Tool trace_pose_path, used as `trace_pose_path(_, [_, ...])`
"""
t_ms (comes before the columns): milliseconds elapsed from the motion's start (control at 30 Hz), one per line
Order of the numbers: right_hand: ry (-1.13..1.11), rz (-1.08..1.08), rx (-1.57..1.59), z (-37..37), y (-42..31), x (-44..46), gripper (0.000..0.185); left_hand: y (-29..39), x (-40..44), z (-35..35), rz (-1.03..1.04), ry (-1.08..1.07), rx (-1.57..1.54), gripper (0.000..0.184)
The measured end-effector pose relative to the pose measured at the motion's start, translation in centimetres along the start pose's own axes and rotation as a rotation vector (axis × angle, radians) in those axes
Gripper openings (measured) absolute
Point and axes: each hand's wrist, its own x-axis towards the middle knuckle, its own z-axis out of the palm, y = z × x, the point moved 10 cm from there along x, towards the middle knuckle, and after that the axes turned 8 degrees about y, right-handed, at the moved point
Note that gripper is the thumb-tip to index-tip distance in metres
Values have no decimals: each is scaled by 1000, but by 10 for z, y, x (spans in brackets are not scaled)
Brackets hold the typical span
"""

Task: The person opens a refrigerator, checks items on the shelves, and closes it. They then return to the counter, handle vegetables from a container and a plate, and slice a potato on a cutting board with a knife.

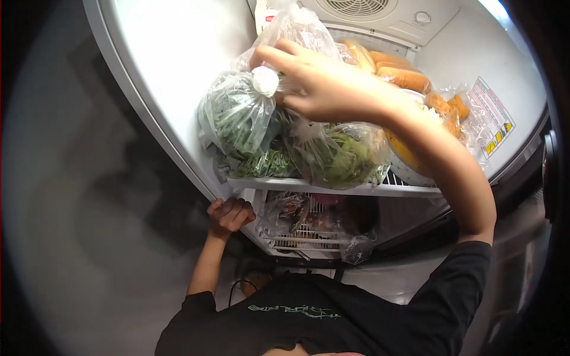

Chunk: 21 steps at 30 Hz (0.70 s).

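My right hand (pixel 303 80) reaches into an open refrigerator, its fingers bent around the gathered top of a clear plastic bag of leafy greens (pixel 240 113). A round white lump (pixel 265 81), perhaps the bag's knot, shows between thumb and fingers. Beside it on the upper shelf sits a second clear bag of greens (pixel 341 154). Another crumpled clear bag (pixel 297 29) stands behind the hand. Lower left, my left hand (pixel 231 215) is closed at the refrigerator's side edge (pixel 205 187); its fingertips are hidden.
Bread rolls (pixel 404 74) lie at the back of the shelf. A bowl with yellow contents (pixel 404 151) is partly under my right forearm. Bagged brown pieces (pixel 451 113) are at the right. The lower shelf (pixel 309 243) holds plastic-wrapped items.
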Motion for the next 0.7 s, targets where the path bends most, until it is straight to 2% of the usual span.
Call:
trace_pose_path(67, [-266,61,35,-12,-8,-3,66,0,3,-1,2,-5,4,14])
trace_pose_path(167, [-159,-83,12,-30,6,3,80,1,3,1,2,-23,22,14])
trace_pose_path(267, [-260,-58,-13,-28,21,-2,82,1,2,1,9,-40,30,15])
trace_pose_path(300, [-319,53,76,-27,26,-3,84,1,2,1,13,-45,25,15])
trace_pose_path(333, [-315,50,78,-30,31,0,84,1,2,2,16,-46,29,15])
trace_pose_path(400, [-82,150,175,-53,46,17,89,1,1,2,14,-46,46,16])
trace_pose_path(467, [715,213,-246,-90,34,-1,35,2,5,5,8,-75,70,15])
trace_pose_path(500, [719,219,-240,-82,62,0,35,3,8,5,9,-100,87,15])
trace_pose_path(533, [506,135,-177,-61,102,20,66,6,10,2,18,-105,85,15])
trace_pose_path(567, [295,49,-115,-47,101,29,98,5,12,1,-11,-126,66,15])
trace_pose_path(600, [304,52,-117,-46,104,28,98,3,16,2,-41,-142,47,15])
trace_pose_path(667, [-178,326,-44,9,124,23,87,5,28,-2,-57,-133,57,14])
trace_pose_path(700, [-172,326,-42,14,128,24,87,4,32,-4,-83,-131,68,13])
